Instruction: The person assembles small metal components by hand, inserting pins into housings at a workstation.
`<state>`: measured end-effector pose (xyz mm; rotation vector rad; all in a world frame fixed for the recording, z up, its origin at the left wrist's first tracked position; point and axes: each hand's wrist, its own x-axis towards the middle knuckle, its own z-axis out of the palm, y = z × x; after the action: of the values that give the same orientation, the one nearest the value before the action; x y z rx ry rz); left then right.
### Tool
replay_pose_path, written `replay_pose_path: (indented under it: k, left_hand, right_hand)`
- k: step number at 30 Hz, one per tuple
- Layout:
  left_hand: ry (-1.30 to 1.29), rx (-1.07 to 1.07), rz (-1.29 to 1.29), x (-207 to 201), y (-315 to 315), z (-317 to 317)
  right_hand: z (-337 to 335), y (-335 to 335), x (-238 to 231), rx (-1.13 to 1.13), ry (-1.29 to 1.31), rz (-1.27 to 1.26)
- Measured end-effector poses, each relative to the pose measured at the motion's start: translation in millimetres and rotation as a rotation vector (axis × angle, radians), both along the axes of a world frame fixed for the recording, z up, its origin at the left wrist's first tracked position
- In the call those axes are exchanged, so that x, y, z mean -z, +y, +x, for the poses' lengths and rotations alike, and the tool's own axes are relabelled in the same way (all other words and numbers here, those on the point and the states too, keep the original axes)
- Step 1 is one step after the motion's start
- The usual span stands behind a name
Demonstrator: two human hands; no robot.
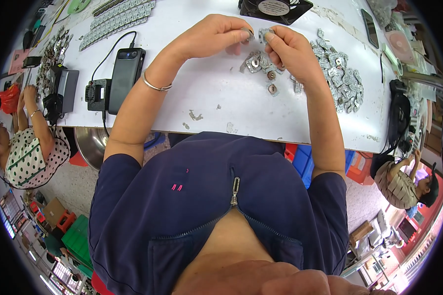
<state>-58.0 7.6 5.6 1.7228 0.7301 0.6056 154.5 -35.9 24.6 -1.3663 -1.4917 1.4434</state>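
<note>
Over the far part of the white table, my left hand (214, 37) pinches a small round metal part (249, 33) between thumb and fingers. Facing it, a short gap away, my right hand (294, 51) is closed on a small silvery metal part (264, 34). Below the right hand lies a loose cluster of similar metal parts (255, 63), and nearer to me are two with brownish round centres (272, 88). A larger heap of silvery parts (342, 81) spreads to the right of that hand. What the curled fingers cover is hidden.
A black fan (275, 9) stands at the table's far edge. Left of my forearm lies a black power bank (126, 81) with a cable. Rows of metal parts (117, 22) sit at the far left, a phone (369, 28) at the far right. Other people work on both sides.
</note>
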Motion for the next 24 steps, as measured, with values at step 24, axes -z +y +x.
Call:
replay_pose_path:
  k: [24]
  left_hand:
    - [0.111,-0.384,1.027,23.4,13.9,12.2]
  right_hand:
    - [-10.1,30.2,5.5,0.046,-0.259,0.149]
